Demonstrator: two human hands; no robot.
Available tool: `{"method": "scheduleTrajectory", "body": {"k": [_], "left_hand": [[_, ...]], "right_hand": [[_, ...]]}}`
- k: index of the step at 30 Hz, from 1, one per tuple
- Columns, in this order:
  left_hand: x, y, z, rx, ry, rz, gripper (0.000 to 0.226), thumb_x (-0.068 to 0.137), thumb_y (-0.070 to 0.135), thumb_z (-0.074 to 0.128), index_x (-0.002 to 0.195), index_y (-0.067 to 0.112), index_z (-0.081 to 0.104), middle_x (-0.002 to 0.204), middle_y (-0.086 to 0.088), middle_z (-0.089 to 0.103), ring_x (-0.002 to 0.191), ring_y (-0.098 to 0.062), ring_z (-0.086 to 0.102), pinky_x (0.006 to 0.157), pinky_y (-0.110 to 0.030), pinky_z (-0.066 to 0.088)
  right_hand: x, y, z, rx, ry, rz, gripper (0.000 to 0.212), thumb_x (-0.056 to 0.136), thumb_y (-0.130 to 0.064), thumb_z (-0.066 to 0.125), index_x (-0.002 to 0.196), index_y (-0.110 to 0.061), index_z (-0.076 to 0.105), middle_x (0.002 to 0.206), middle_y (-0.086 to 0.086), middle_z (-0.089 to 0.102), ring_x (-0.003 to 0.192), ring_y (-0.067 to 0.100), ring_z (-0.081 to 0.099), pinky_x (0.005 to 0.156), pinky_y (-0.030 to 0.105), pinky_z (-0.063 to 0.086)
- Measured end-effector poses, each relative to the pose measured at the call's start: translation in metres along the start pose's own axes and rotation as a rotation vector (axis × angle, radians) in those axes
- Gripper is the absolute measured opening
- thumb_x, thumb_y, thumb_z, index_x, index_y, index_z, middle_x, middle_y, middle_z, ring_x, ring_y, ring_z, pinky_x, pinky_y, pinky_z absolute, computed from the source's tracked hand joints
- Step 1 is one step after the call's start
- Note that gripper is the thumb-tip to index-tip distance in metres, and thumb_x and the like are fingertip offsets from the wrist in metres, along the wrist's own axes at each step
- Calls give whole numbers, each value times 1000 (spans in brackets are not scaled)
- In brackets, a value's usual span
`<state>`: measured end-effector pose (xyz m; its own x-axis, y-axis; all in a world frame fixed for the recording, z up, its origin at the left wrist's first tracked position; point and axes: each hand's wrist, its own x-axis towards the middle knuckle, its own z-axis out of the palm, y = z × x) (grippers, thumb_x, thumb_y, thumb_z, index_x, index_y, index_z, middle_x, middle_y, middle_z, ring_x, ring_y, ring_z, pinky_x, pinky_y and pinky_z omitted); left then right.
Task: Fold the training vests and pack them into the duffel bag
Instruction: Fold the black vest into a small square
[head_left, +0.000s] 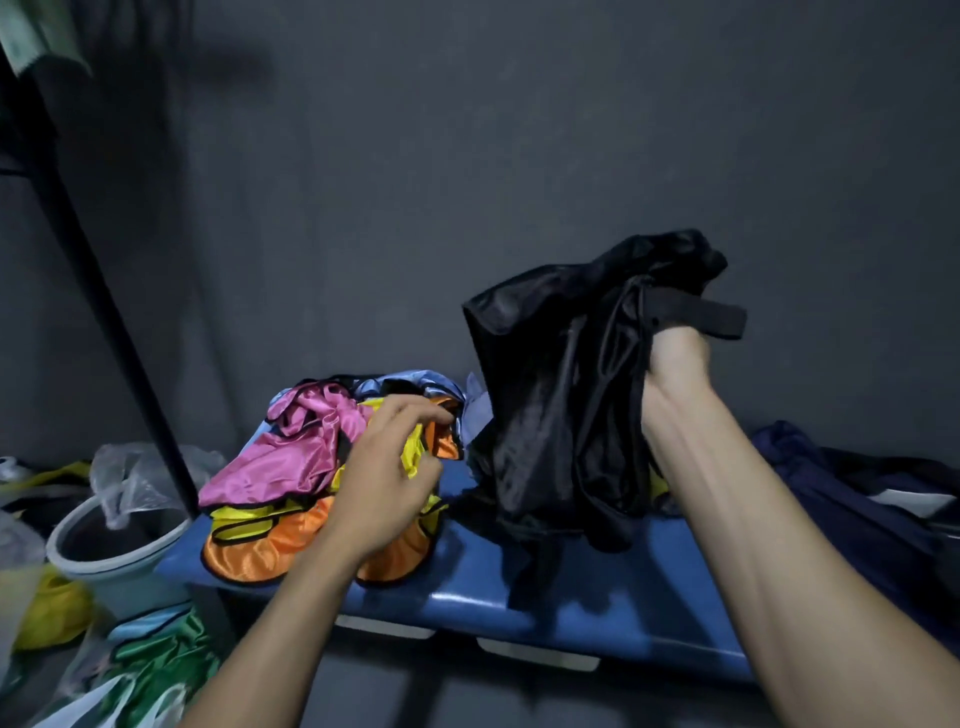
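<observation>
A heap of training vests lies on the blue bench (597, 597): a pink vest (280, 457), a yellow vest (249, 522), an orange vest (260, 553) and a pale blue vest (415, 382) at the back. My left hand (387, 483) hovers over the heap with curled fingers pinching yellow cloth. My right hand (675, 364) grips the bunched top of a black duffel bag (556, 415) and holds it up, its lower part resting on the bench. A black strap (701, 312) sticks out above that hand.
A grey bucket (111, 551) with a plastic bag in it stands left of the bench, beside a dark slanting pole (104, 312). Green and pale blue cloth (150, 660) lies on the floor below. Dark navy cloth (857, 493) lies on the bench's right end. A dark wall stands behind.
</observation>
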<state>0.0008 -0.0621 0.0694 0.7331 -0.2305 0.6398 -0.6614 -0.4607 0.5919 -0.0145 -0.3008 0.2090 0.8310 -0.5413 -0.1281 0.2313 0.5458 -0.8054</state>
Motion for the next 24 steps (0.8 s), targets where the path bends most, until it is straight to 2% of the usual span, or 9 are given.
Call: {"method": "scheduleTrajectory", "body": {"k": [4, 6, 8, 11, 13, 16, 20, 23, 24], "left_hand": [[-3, 64, 8, -455, -158, -2, 44, 89, 28, 65, 131, 17, 59, 127, 0, 61, 123, -25, 58, 101, -45, 50], [-5, 90, 8, -679, -286, -37, 71, 87, 52, 72, 144, 19, 48, 139, 1, 59, 132, -23, 55, 106, -37, 49], [-2, 113, 13, -668, -332, -18, 84, 82, 51, 80, 151, 26, 40, 145, 9, 55, 136, -15, 53, 104, -27, 48], [9, 125, 29, -454, -154, 33, 38, 92, 21, 74, 128, 25, 62, 118, 7, 70, 111, -11, 68, 91, -37, 56], [19, 117, 27, -453, -116, 1, 13, 97, 17, 66, 108, 17, 71, 102, 2, 75, 98, -14, 71, 86, -41, 57], [33, 106, 2, -555, -126, -89, 13, 101, 19, 62, 99, 14, 74, 98, -2, 77, 93, -13, 68, 85, -32, 54], [56, 109, -35, -769, -13, -259, 19, 91, 32, 63, 86, 17, 74, 86, -1, 70, 79, -10, 61, 74, -31, 49], [72, 115, -56, -950, 64, -350, 26, 93, 32, 61, 99, 9, 72, 101, -12, 73, 86, -18, 68, 83, -33, 57], [77, 114, -62, -944, 83, -364, 27, 97, 31, 60, 101, 8, 72, 103, -13, 74, 88, -19, 69, 85, -33, 58]], "right_hand": [[-19, -36, 12, 250, -190, -115, 26, 107, -4, 40, 89, -9, 59, 73, 6, 61, 53, 17, 62, 51, 28, 56], [-26, -45, 13, 232, -280, -168, 27, 106, 2, 35, 104, -8, 60, 78, 7, 69, 60, 18, 70, 59, 34, 62], [-35, -52, 11, 184, -306, -187, 25, 105, 3, 37, 110, -6, 60, 87, 10, 69, 63, 19, 72, 63, 36, 63], [-39, -63, 2, 173, -278, -186, 11, 104, -7, 52, 103, -5, 63, 91, 11, 71, 64, 20, 74, 58, 36, 62], [-33, -72, -12, 124, -284, -169, 11, 102, -8, 57, 111, -7, 63, 101, 11, 73, 72, 20, 75, 58, 34, 61], [-23, -93, -39, -52, -267, -178, 11, 99, -17, 65, 109, -14, 67, 89, 4, 76, 71, 17, 72, 55, 29, 58], [-7, -108, -75, -398, -255, -246, 28, 98, -30, 68, 104, -2, 66, 101, 14, 74, 95, 25, 71, 88, 49, 60], [-3, -106, -94, -631, -280, -293, 26, 101, -21, 64, 78, -8, 63, 62, 1, 67, 66, 22, 58, 64, 35, 49], [-4, -104, -99, -722, -291, -324, 23, 100, -19, 65, 79, -10, 67, 63, -1, 67, 65, 22, 58, 63, 33, 47]]}}
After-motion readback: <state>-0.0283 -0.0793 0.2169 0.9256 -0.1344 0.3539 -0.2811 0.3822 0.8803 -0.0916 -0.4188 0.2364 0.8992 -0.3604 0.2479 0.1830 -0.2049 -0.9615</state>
